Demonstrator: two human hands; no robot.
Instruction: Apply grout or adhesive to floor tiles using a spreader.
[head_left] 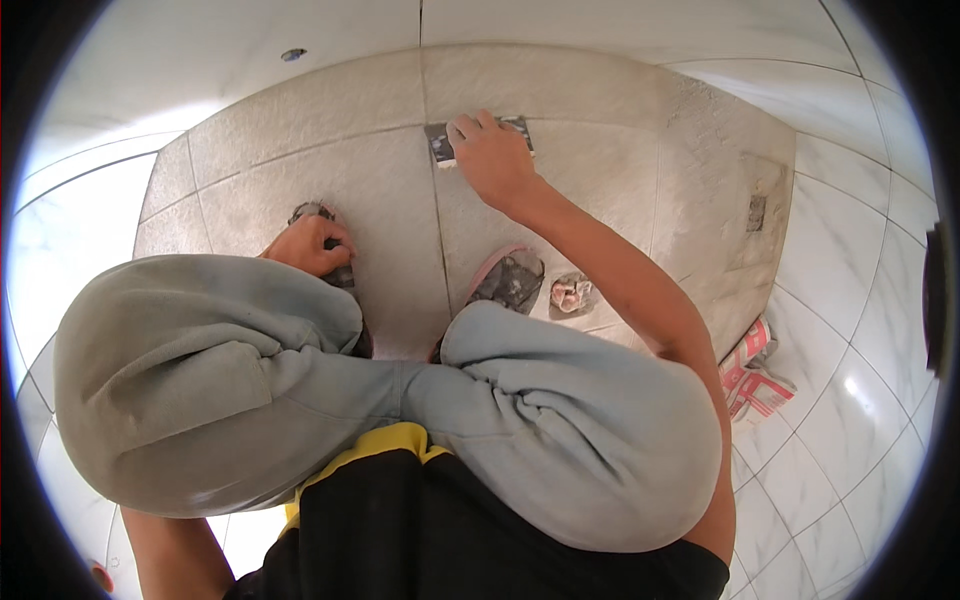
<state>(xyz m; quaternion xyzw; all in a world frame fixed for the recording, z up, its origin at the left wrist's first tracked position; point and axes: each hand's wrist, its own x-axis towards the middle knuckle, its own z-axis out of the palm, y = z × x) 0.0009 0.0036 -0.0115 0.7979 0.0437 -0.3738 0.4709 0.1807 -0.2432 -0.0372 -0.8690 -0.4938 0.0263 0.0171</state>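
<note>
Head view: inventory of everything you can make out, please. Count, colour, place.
Dark rectangular pad: 1, dark with pale speckles, under the right hand
Floor tiles: several, beige, centre
Wall tiles: several, white marbled, around the floor
Square patch: 1, beige with dark centre, floor's right
Crumpled wad: 1, pale and reddish, beside the right shoe
Crumpled packaging: 1 or more, red and white, right
Wall hole: 1, dark, upper left
Shoes: 2, dark patterned, below centre
Trousers: 1, grey
Top: 1, black and yellow
Left hand: 1, by the left shoe
Right hand: 1, over the pad
</note>
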